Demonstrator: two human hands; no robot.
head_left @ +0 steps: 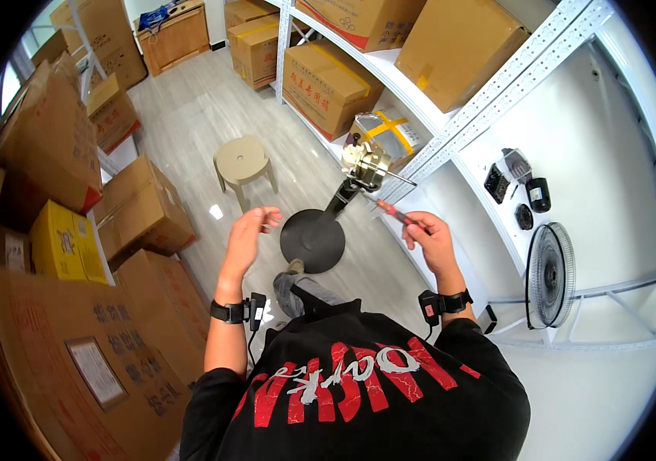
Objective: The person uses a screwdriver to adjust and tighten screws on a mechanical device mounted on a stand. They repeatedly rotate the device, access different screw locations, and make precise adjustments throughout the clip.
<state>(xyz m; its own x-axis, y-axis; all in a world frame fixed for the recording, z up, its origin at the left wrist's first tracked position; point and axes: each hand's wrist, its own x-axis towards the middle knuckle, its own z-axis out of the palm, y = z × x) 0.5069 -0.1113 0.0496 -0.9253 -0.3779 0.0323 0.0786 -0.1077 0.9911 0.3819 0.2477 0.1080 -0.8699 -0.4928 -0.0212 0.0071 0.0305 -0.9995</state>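
In front of me stands a pedestal fan stripped to its bare motor (366, 164), a metal shaft sticking out to the right. Its black pole (339, 201) rises from a round black base (313, 244) on the floor. My right hand (432, 240) grips a screwdriver (395, 212) with a red and black handle. The tool slants up and left, its tip close below the motor; whether it touches anything I cannot tell. To the left of the pole, my left hand (247, 237) hovers with bent fingers apart and holds nothing.
On the white shelf (489, 203) at right lie a fan grille (551, 275), a black cylindrical cover (538, 195) and small dark parts. Cardboard boxes (328, 86) fill the racks behind and the left side (144, 203). A beige stool (243, 159) stands beyond my left hand.
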